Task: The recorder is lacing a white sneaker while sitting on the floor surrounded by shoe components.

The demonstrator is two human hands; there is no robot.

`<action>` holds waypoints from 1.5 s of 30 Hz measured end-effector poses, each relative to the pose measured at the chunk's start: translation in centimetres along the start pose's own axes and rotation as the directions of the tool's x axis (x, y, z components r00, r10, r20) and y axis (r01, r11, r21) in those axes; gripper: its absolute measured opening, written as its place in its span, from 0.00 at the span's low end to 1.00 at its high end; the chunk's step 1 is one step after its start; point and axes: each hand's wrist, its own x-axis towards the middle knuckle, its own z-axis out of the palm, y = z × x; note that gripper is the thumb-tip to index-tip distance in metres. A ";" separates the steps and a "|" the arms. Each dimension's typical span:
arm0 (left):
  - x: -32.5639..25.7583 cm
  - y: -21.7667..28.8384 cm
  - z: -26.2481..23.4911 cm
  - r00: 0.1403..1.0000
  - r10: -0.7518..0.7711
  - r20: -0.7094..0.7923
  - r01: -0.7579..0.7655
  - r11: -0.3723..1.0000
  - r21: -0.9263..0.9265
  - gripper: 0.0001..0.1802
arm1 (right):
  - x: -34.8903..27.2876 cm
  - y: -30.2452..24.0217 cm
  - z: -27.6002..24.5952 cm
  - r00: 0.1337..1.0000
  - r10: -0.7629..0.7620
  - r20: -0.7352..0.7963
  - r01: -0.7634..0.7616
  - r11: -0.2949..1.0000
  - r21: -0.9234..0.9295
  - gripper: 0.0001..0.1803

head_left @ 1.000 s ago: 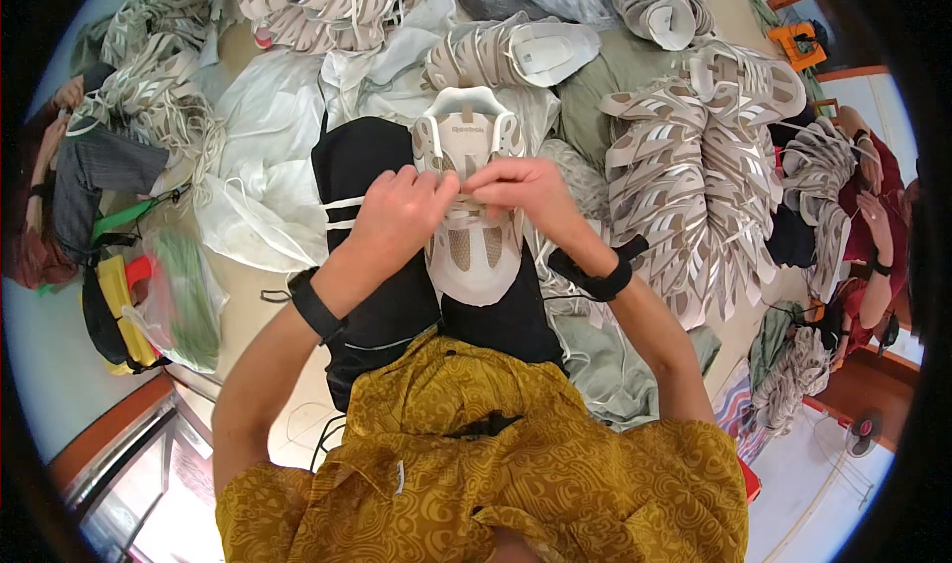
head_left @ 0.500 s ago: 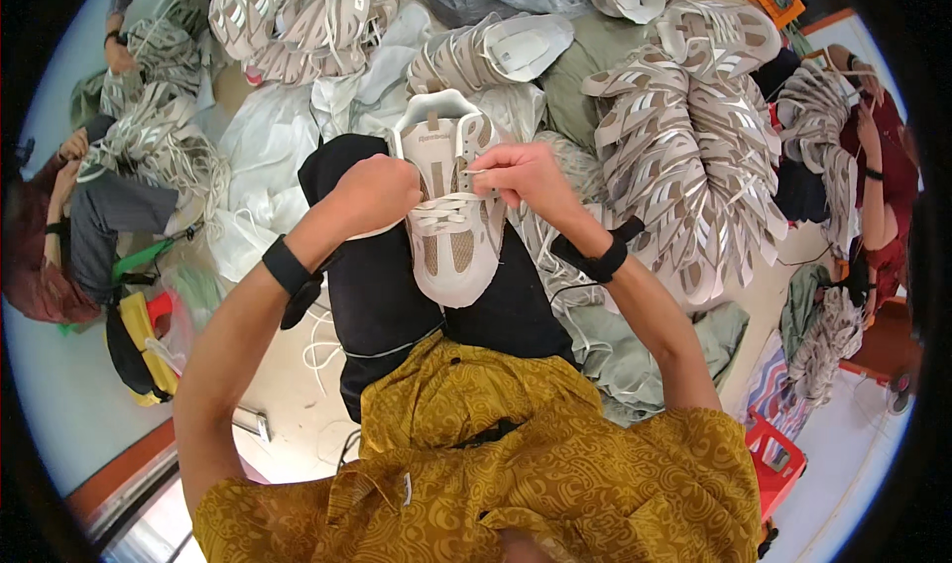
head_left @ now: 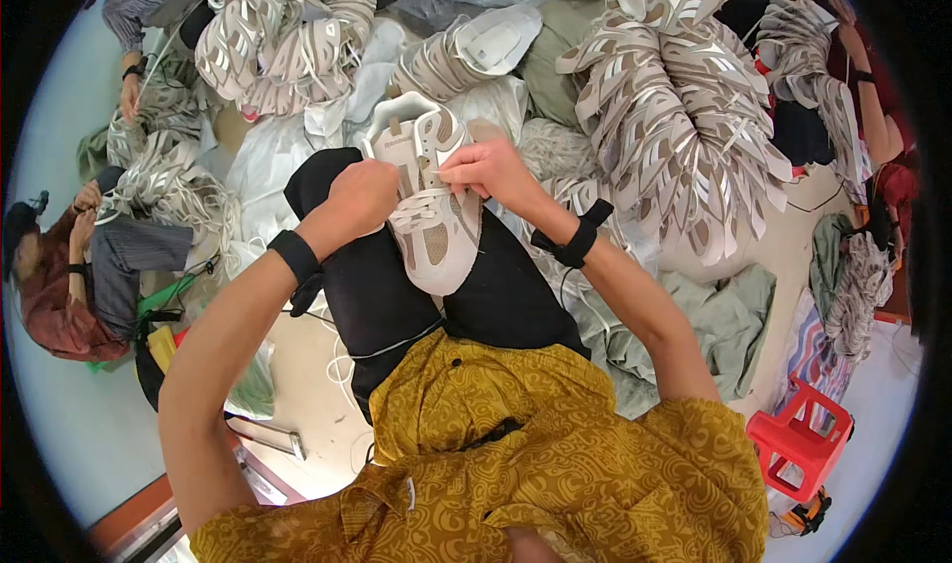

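A beige and white shoe upper [head_left: 433, 252] rests across my black-trousered thighs, toe toward me. Its pale shoelace [head_left: 422, 206] crosses the lower eyelets, while the upper eyelets on the right flap have no lace through them. My left hand [head_left: 363, 196] is closed at the left edge of the upper and appears to grip it there; its fingertips are hidden. On the other side, my right hand [head_left: 493, 173] pinches the shoelace beside the right row of eyelets, thumb and forefinger together.
Stacked shoe uppers [head_left: 674, 117] form a large heap at the right, with another bundle [head_left: 288, 43] at the far left. Plastic sheeting [head_left: 273, 162] lies beyond my knees. Co-workers sit at the left [head_left: 69, 285] and far right [head_left: 873, 97]. A red stool [head_left: 808, 434] stands right.
The camera view has shifted, bringing more of the red stool in. The upper and both hands sit slightly further left in the picture. My hands keep the same closed grips.
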 end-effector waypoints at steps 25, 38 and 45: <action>0.6 2.4 0.2 0.949 -0.144 -0.281 -0.049 0.812 -0.581 0.11 | 0.0 -0.2 -0.7 0.884 -0.449 0.131 0.388 0.546 -0.743 0.08; 1.4 3.5 0.2 0.962 -0.215 -0.166 0.032 0.698 -0.716 0.11 | 0.1 -1.6 0.1 0.809 -0.492 0.322 0.437 0.136 -0.889 0.09; 1.6 3.4 -1.1 0.994 -0.106 0.009 0.081 0.697 -0.712 0.11 | 0.1 -0.5 -1.4 0.958 -0.284 0.043 0.259 0.790 -0.556 0.05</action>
